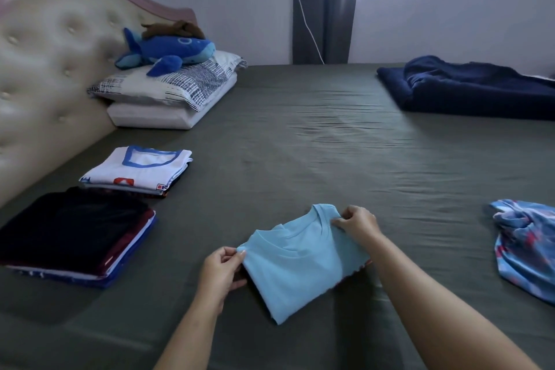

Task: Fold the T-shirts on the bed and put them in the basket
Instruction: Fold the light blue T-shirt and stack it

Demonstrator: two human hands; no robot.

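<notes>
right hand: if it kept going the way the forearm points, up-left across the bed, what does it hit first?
The right hand already pinches the light blue T-shirt at its collar. Beyond that lies bare bed sheet; the pillows look like the next thing, though depth is unclear.

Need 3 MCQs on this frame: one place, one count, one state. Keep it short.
1. Where does the blue whale toy lie?
A. on the pillows
B. on the dark blanket
C. beside the hands

2. How many stacks of folded shirts lie near the headboard?
A. one
B. two
C. four

3. What are the hands doing?
A. hanging idle
B. both pinching the light blue T-shirt
C. lifting a pillow

Answers:
1 A, it rests on the patterned pillow.
2 B, a white-topped stack and a dark-topped stack.
3 B, left hand and right hand each pinch an edge of the light blue T-shirt.
</notes>
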